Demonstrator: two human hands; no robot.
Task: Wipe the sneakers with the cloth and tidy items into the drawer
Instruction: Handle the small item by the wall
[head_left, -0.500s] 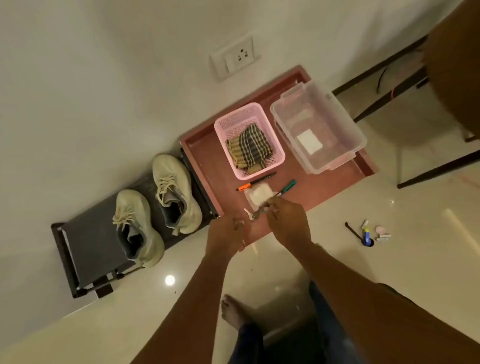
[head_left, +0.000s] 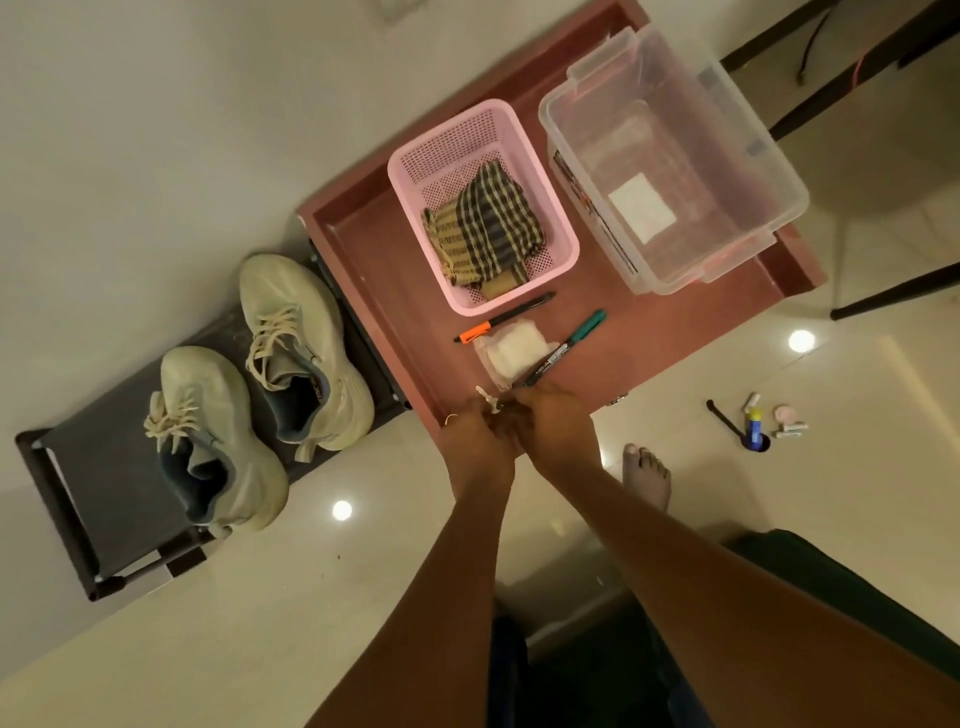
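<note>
In the head view, both hands meet at the lower edge of the red drawer (head_left: 374, 244) in the middle of the frame; the left hand (head_left: 475, 434) and right hand (head_left: 558, 423) pinch something small and pale, and I cannot tell what it is. The checked cloth (head_left: 485, 226) in the pink basket (head_left: 447, 150) looks soft and light, easy to grab by a bunched fold. The cream sneakers (head_left: 260, 384) sit at the left on a dark rack (head_left: 104, 447), and would be best held by the heel.

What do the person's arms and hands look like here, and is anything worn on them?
Both forearms are bare, with no sleeves visible in the head view. The left hand and right hand have no gloves. I see no watch or bracelet on either wrist. Whether there are rings is too small to tell.
</note>
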